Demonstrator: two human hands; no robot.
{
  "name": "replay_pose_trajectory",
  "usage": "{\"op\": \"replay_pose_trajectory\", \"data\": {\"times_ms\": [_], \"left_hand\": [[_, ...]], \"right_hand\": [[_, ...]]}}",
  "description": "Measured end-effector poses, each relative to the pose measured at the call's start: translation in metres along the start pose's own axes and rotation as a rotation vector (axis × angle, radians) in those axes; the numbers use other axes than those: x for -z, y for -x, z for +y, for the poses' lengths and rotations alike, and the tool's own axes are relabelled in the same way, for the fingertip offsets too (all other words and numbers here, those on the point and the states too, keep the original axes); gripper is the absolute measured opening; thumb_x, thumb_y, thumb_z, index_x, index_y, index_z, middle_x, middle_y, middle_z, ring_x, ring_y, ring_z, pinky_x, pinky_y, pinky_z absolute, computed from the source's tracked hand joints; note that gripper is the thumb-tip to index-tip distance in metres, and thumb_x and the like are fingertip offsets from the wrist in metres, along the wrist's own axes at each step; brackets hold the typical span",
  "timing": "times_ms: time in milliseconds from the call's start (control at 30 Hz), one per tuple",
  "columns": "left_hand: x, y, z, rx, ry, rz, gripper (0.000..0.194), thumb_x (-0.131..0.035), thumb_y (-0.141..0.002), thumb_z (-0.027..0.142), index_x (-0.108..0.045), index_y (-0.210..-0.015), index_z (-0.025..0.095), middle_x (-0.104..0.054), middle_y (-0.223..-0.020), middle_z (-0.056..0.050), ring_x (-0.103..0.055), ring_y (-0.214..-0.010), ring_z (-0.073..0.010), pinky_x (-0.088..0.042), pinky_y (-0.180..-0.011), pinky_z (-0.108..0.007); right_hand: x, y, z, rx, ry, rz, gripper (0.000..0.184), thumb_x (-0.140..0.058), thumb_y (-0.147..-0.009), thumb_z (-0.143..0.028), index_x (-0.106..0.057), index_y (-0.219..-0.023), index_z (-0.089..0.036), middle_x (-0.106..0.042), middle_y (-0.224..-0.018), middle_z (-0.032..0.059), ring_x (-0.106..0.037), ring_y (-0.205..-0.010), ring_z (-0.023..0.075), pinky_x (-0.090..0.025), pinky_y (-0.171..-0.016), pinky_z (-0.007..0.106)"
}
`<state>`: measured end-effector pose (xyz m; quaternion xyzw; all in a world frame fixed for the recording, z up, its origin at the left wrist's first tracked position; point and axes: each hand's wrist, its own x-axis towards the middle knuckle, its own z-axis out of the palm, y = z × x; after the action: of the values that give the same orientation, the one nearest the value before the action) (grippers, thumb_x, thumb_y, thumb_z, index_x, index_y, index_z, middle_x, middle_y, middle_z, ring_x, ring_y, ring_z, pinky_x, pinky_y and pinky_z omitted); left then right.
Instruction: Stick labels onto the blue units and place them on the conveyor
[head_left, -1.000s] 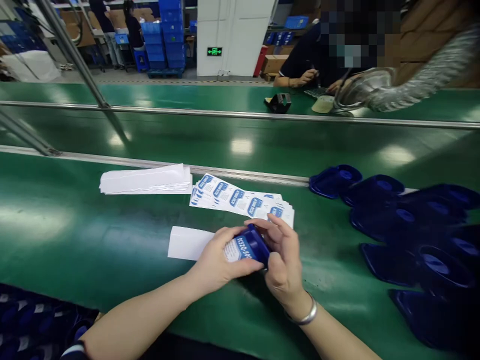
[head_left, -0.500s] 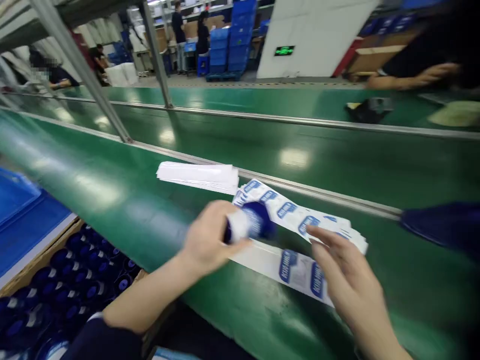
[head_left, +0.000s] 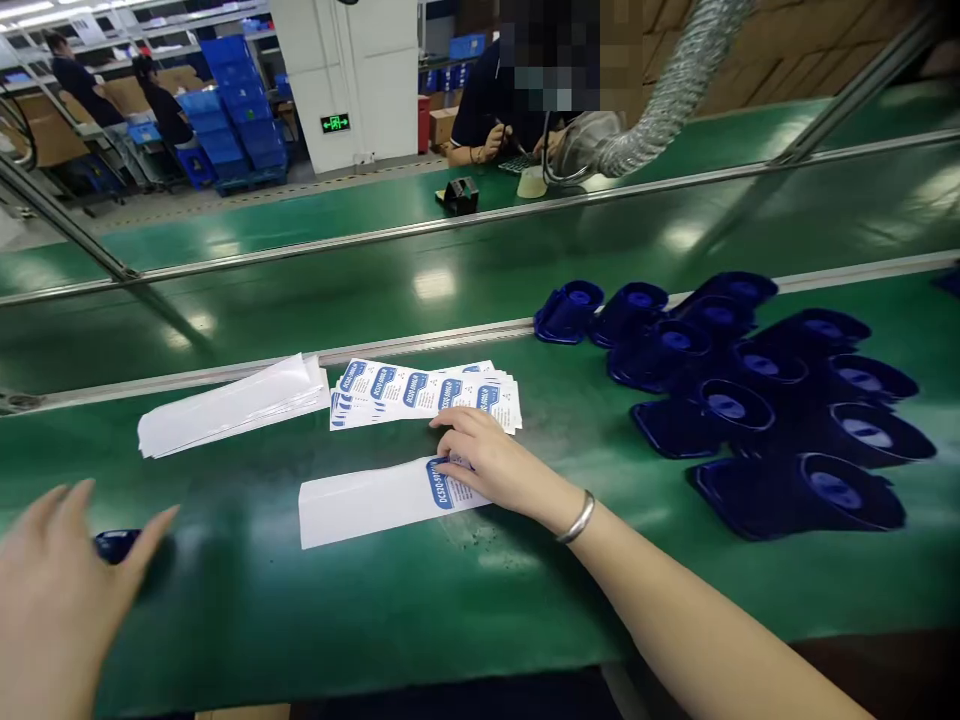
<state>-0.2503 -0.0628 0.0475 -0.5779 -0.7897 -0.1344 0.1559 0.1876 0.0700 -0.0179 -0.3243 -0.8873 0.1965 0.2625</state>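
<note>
My left hand (head_left: 56,590) is at the left edge over the green belt, thumb and fingers spread, holding nothing. Just beyond it, a dark blue plastic part (head_left: 118,545) rests on the belt, mostly hidden by the hand. My right hand (head_left: 487,460) has its fingers bent and the thumb drawn in on a label strip (head_left: 360,502). This strip is bare white backing on its left, with a blue-and-white printed label at the fingers. Right behind that hand lies a stack of printed label sheets (head_left: 409,390). White backing strips (head_left: 232,405) are piled to its left.
Several dark blue plastic parts (head_left: 727,405) stand in rows on the belt at right. Across a metal rail, a co-worker (head_left: 484,110) handles something beside a flexible silver duct (head_left: 679,85). A small black holder (head_left: 459,195) sits there. Blue crates (head_left: 244,105) are stacked far back.
My left hand has let go of the labelled blue part and stands open at the left. My right hand has come down onto the label strip. The view has turned to the right.
</note>
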Motion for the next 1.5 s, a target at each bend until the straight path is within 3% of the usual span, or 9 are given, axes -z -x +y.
{"op": "replay_pose_trajectory", "data": {"times_ms": [167, 267, 467, 633, 833, 1067, 1200, 1333, 1500], "left_hand": [[-0.038, 0.032, 0.146, -0.631, 0.191, -0.293, 0.082, -0.046, -0.096, 0.059, -0.016, -0.160, 0.018, -0.034, -0.163, -0.018, -0.030, -0.151, -0.0371, -0.035, -0.117, -0.060], [-0.068, 0.048, 0.188, -0.786, 0.185, -0.331, 0.088, -0.046, -0.098, 0.057, 0.002, -0.162, 0.020, -0.030, -0.164, -0.017, -0.029, -0.151, -0.0355, -0.037, -0.115, -0.061], [-0.099, 0.046, 0.185, -0.786, 0.152, -0.174, 0.088, -0.047, -0.097, 0.055, 0.001, -0.163, 0.022, -0.036, -0.162, -0.017, -0.036, -0.148, -0.0372, -0.035, -0.114, -0.064], [-0.105, 0.041, 0.181, -0.765, 0.175, -0.135, 0.085, -0.044, -0.096, 0.056, -0.005, -0.163, 0.020, -0.037, -0.161, -0.017, -0.039, -0.146, -0.0390, -0.036, -0.112, -0.065], [-0.117, 0.036, 0.180, -0.757, 0.187, -0.129, 0.081, -0.041, -0.096, 0.055, -0.010, -0.163, 0.020, -0.038, -0.161, -0.017, -0.038, -0.147, -0.0398, -0.035, -0.113, -0.066], [-0.088, 0.037, 0.192, -0.677, 0.426, -0.121, 0.077, -0.050, -0.097, 0.050, -0.019, -0.161, 0.023, -0.029, -0.165, -0.018, -0.026, -0.152, -0.0402, -0.028, -0.118, -0.065], [-0.035, 0.050, 0.218, -0.432, 0.879, -0.637, 0.057, -0.052, -0.098, 0.048, -0.044, -0.150, 0.028, -0.046, -0.157, -0.013, -0.042, -0.145, -0.0323, -0.035, -0.118, -0.054], [-0.005, 0.055, 0.267, 0.029, 1.719, -1.231, 0.068, -0.050, -0.092, 0.068, -0.059, -0.135, 0.017, -0.066, -0.134, -0.017, -0.058, -0.130, -0.0304, -0.037, -0.115, -0.048], [-0.025, 0.037, 0.288, 0.742, 2.295, -1.173, 0.074, -0.071, -0.072, 0.074, -0.071, -0.115, 0.014, -0.075, -0.110, -0.014, -0.069, -0.106, -0.0271, -0.048, -0.102, -0.038]], "right_hand": [[-0.009, -0.004, 0.000, 0.071, -0.079, 0.041, 0.014, -0.077, -0.090, -0.010, -0.065, -0.091, -0.018, -0.061, -0.121, 0.0126, -0.055, -0.120, 0.0300, -0.048, -0.102, 0.053], [-0.002, -0.008, -0.002, 0.108, -0.132, 0.067, 0.015, -0.079, -0.088, -0.013, -0.066, -0.087, -0.019, -0.063, -0.120, 0.0108, -0.054, -0.123, 0.0285, -0.047, -0.105, 0.050], [0.066, -0.002, -0.010, 0.078, -0.571, 0.550, 0.019, -0.063, -0.102, -0.041, -0.063, -0.091, -0.025, -0.066, -0.121, 0.0067, -0.061, -0.120, 0.0268, -0.051, -0.106, 0.049], [0.114, 0.057, 0.002, -0.382, 0.102, 1.172, 0.061, -0.069, -0.096, -0.043, -0.037, -0.146, -0.028, -0.049, -0.141, 0.0138, -0.052, -0.129, 0.0324, -0.044, -0.110, 0.054], [0.105, 0.141, 0.029, -0.882, 0.857, 0.887, 0.079, -0.060, -0.098, -0.050, -0.025, -0.156, -0.010, -0.053, -0.131, 0.0275, -0.051, -0.119, 0.0471, -0.043, -0.097, 0.071], [0.102, 0.162, 0.026, -0.816, 0.804, 0.862, 0.084, -0.064, -0.096, -0.047, -0.023, -0.156, -0.007, -0.059, -0.117, 0.0246, -0.061, -0.101, 0.0443, -0.052, -0.089, 0.065], [0.110, 0.117, -0.019, -0.510, 0.533, 1.085, 0.094, -0.078, -0.090, -0.040, -0.016, -0.159, -0.025, -0.038, -0.148, 0.0211, -0.058, -0.118, 0.0391, -0.046, -0.106, 0.058], [0.076, 0.058, -0.052, -0.297, 0.142, 0.838, 0.066, -0.079, -0.086, -0.048, -0.050, -0.140, -0.023, -0.057, -0.128, 0.0159, -0.062, -0.111, 0.0395, -0.048, -0.103, 0.063], [0.007, 0.025, -0.062, 0.038, -0.331, 0.461, 0.036, -0.080, -0.085, -0.031, -0.063, -0.116, -0.030, -0.066, -0.116, 0.0089, -0.067, -0.105, 0.0337, -0.057, -0.097, 0.057]]}}
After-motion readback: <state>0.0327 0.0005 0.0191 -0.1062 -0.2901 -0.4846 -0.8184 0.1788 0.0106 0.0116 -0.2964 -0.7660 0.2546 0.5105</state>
